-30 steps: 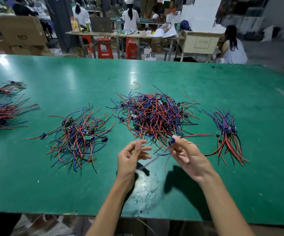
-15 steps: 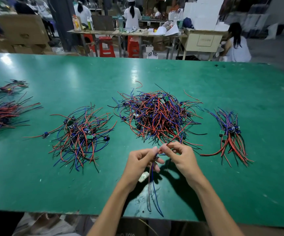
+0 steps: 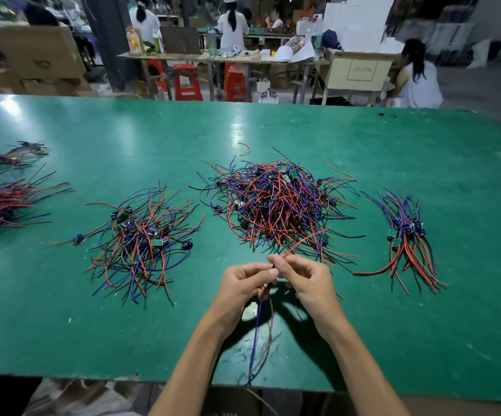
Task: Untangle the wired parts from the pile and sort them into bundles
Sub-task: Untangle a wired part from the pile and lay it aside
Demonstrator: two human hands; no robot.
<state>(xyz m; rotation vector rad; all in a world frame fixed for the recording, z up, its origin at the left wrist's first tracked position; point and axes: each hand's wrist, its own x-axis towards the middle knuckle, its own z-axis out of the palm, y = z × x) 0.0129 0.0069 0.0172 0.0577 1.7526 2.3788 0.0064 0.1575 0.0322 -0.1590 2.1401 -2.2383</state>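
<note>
Head view showed us a green table [image 3: 363, 139] with wires on it. We took the big pile [image 3: 276, 205] in the middle as our mark. Far left of the big pile lay two small bundles [image 3: 0, 202]. Just left of it sat a looser heap [image 3: 144, 238]. In front of the big pile, our left hand [image 3: 243, 283] pinched a wired part [image 3: 258, 331], and blue and red wires hung down from it. Our right hand [image 3: 306, 280] pinched a red wire [image 3: 300, 243] that ran up toward the big pile. Right of the big pile lay a tidy bundle [image 3: 405, 235].
</note>
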